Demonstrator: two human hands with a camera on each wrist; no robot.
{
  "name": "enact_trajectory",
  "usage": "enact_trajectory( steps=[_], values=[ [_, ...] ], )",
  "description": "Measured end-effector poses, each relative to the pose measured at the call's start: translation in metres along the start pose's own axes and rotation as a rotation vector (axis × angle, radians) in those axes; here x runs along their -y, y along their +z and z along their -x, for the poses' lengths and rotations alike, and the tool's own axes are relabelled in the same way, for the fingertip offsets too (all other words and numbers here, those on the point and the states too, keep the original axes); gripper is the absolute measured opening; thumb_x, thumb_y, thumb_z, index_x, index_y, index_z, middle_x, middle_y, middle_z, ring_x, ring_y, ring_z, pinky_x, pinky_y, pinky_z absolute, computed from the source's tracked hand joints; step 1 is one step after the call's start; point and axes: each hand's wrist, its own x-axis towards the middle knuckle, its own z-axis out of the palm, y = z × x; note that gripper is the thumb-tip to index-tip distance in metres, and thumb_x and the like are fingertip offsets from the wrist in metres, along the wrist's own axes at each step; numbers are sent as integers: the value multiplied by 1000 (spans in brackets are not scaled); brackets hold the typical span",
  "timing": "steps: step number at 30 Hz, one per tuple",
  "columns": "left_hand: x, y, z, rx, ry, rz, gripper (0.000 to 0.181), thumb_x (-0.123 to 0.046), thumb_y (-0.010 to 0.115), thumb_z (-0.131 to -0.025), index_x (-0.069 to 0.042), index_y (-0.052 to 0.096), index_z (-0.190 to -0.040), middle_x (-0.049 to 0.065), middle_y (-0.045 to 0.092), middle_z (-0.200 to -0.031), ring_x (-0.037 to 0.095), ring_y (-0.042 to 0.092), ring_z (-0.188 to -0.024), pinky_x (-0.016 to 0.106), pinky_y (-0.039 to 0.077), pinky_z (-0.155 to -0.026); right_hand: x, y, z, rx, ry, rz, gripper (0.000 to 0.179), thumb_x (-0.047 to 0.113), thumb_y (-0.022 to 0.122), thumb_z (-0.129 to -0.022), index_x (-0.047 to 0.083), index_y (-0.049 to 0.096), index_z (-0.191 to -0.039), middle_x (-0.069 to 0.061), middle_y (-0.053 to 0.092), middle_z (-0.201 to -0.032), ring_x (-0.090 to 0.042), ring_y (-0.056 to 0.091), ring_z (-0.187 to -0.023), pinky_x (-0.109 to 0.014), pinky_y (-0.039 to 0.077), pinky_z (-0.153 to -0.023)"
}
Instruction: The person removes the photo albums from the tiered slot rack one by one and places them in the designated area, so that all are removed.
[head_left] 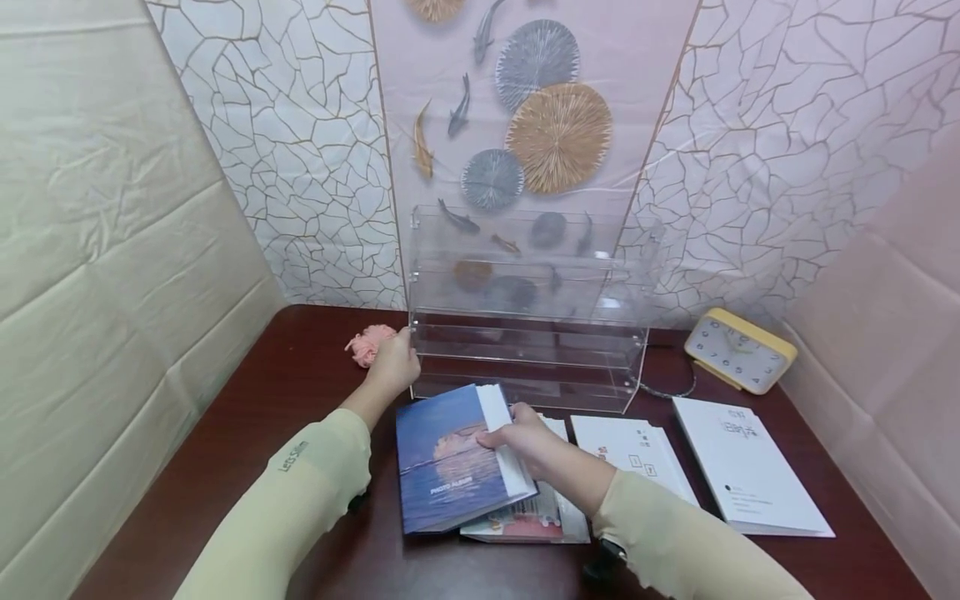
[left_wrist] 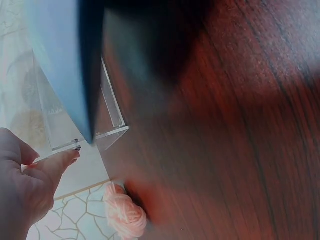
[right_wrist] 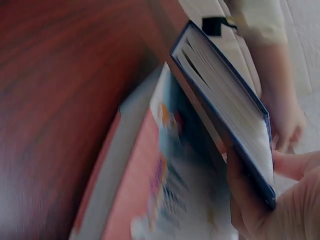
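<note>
My right hand [head_left: 528, 442] grips a blue photo album [head_left: 450, 458] by its right edge, thumb on the front cover. In the right wrist view the album [right_wrist: 225, 100] is tilted, its page edges showing, above a book [right_wrist: 150, 165] with a pink and white cover. That lower book [head_left: 525, 529] lies on the table, partly hidden by the album. My left hand [head_left: 393, 364] holds the left side edge of a clear acrylic shelf rack [head_left: 525, 337]. In the left wrist view, the thumb and fingers of this hand [left_wrist: 35, 185] pinch the clear panel.
A ball of pink yarn [head_left: 369, 344] lies just left of the rack. Two white books [head_left: 630, 446], [head_left: 750, 467] rest on the brown table [head_left: 315, 350] to the right. A yellow clock [head_left: 741, 350] stands at the back right, with a cord [head_left: 675, 393] beside it.
</note>
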Motion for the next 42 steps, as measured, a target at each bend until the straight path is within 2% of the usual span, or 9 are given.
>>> enact_trajectory(
  steps=[5, 9, 17, 21, 24, 30, 33, 38, 42],
  values=[
    [-3, 0, 0, 10, -2, 2, 32, 2, 49, -85, 11, 51, -116, 28, 63, -94, 39, 62, -89, 47, 50, -75, -2, 30, -2, 17, -31, -45, 63, -4, 71, -71, -13, 34, -121, -23, 51, -102, -30, 58, -85, -39, 52, -69],
    [-6, 0, -2, 21, -12, 5, 32, 1, 48, -86, 10, 50, -116, 28, 63, -95, 39, 62, -88, 47, 50, -73, -1, 51, -6, -7, -42, -71, 62, -5, 72, -70, -11, 35, -120, -22, 51, -103, -29, 58, -85, -38, 52, -69],
    [-12, -1, -1, 43, -29, -2, 33, 0, 49, -87, 11, 49, -118, 27, 62, -95, 38, 62, -87, 46, 51, -72, -6, 80, 0, -92, -69, 41, 60, 3, 74, -73, -9, 36, -118, -19, 49, -99, -30, 54, -89, -41, 50, -74],
    [-13, -1, -1, 37, -29, -1, 32, 0, 49, -87, 11, 49, -118, 26, 62, -94, 37, 63, -86, 45, 51, -70, -11, 92, 5, -106, -84, 44, 61, 6, 75, -74, -10, 35, -118, -18, 48, -97, -29, 52, -90, -41, 48, -78],
    [-13, 0, -2, 39, -23, 3, 33, 0, 49, -88, 10, 49, -119, 26, 62, -95, 37, 62, -87, 45, 50, -72, -16, 99, 7, -136, -101, 33, 62, 8, 75, -74, -10, 35, -118, -18, 49, -97, -28, 52, -91, -40, 48, -79],
    [-13, -1, -2, 33, -14, -2, 32, 0, 50, -87, 11, 49, -117, 27, 62, -95, 38, 61, -90, 46, 49, -76, -23, 105, 9, -209, -155, 95, 66, 12, 77, -74, -9, 36, -121, -17, 52, -101, -29, 53, -97, -42, 44, -86],
    [-12, -1, 0, 31, -15, -3, 32, 0, 50, -87, 12, 49, -117, 28, 62, -96, 39, 61, -92, 47, 49, -77, -24, 107, 11, -216, -182, 111, 71, 11, 77, -74, -8, 34, -128, -21, 52, -111, -32, 52, -104, -44, 41, -91],
    [-8, -2, 2, 35, -35, 3, 35, 1, 49, -87, 10, 48, -121, 28, 62, -97, 39, 61, -92, 47, 49, -78, -24, 109, 14, -188, -236, 215, 86, 4, 76, -72, -8, 24, -140, -30, 35, -135, -41, 35, -124, -48, 29, -103],
    [-5, -4, 2, 28, -40, -3, 36, 0, 48, -87, 12, 47, -121, 29, 61, -99, 40, 60, -94, 47, 48, -80, -25, 112, 19, -117, -302, 371, 90, -2, 74, -69, -10, 22, -141, -33, 25, -137, -48, 27, -126, -51, 28, -102]
  ],
)
